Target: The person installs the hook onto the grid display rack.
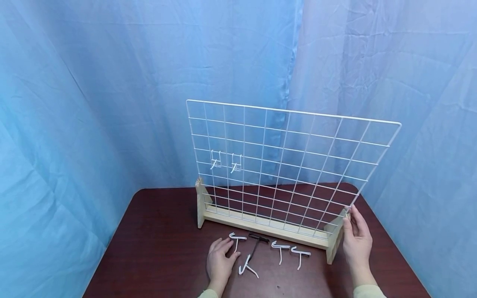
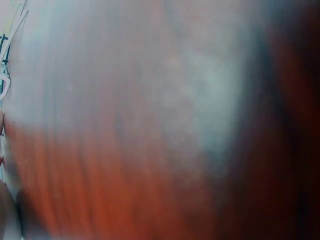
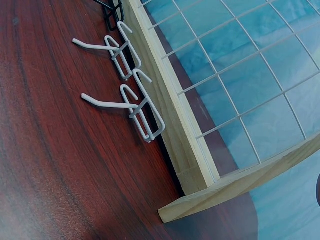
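Observation:
A white wire grid panel (image 1: 292, 111) stands upright in a pale wooden stand (image 1: 261, 225). At its right end my right hand (image 1: 358, 244) grips the wooden side post, thumb in front and fingers behind. My left hand (image 1: 220, 263) rests on the table, its fingers loosely bent beside a white hook (image 1: 238, 238); whether they touch it I cannot tell. Another white hook (image 1: 246, 265) lies by the thumb, against a black hook (image 1: 258, 237). Farther right lie two more white hooks, one nearer (image 1: 280, 247) and one beyond (image 1: 300, 253). Two white hooks (image 1: 236, 167) hang on the grid's left part.
The dark red-brown table (image 1: 156, 231) has rounded back corners. Blue curtains (image 1: 130, 103) surround it on the back and sides. In the right wrist view, a white hook (image 3: 145, 117) lies close along the wooden base (image 3: 170, 135). The left wrist view is mostly blurred tabletop.

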The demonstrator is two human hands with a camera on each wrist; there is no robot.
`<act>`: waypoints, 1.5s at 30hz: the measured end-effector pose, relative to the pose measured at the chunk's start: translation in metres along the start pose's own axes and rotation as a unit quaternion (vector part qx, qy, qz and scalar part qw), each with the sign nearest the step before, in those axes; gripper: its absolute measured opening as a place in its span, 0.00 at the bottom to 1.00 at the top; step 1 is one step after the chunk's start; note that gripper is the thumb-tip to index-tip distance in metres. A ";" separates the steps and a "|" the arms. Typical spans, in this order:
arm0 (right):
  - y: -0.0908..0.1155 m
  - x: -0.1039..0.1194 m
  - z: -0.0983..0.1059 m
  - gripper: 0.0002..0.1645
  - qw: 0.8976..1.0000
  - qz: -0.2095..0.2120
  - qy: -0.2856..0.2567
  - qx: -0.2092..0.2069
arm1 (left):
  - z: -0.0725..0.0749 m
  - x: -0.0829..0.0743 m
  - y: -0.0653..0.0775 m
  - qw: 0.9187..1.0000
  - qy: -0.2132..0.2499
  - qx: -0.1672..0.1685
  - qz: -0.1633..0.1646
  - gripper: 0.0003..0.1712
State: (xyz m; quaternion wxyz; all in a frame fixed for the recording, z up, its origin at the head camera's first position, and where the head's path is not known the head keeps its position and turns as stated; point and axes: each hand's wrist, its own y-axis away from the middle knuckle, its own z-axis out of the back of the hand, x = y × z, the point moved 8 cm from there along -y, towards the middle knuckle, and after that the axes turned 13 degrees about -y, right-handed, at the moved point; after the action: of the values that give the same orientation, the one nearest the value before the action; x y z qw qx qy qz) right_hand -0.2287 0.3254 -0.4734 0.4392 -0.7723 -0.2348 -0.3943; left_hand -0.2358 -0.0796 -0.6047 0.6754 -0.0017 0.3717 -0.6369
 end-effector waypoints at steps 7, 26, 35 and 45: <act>0.001 0.000 0.000 0.28 1.000 0.003 -0.022 -0.001 | -0.001 0.000 0.003 1.000 -0.010 -0.013 0.001 0.24; -0.001 0.000 -0.001 0.28 0.999 0.018 -0.048 0.009 | 0.001 -0.002 0.001 1.000 -0.007 -0.017 0.001 0.18; 0.000 -0.001 0.000 0.28 1.000 0.017 -0.025 0.008 | -0.001 0.000 0.000 1.000 -0.007 -0.002 0.022 0.16; 0.000 0.000 -0.001 0.28 1.000 0.017 -0.021 0.008 | -0.002 0.004 0.000 0.999 -0.012 0.006 0.038 0.11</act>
State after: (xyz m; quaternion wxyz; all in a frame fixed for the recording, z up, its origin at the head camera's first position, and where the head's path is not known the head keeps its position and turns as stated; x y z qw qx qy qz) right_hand -0.2292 0.3247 -0.4728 0.4471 -0.7807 -0.2336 -0.3689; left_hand -0.2374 -0.0821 -0.6082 0.7033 0.0089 0.3596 -0.6131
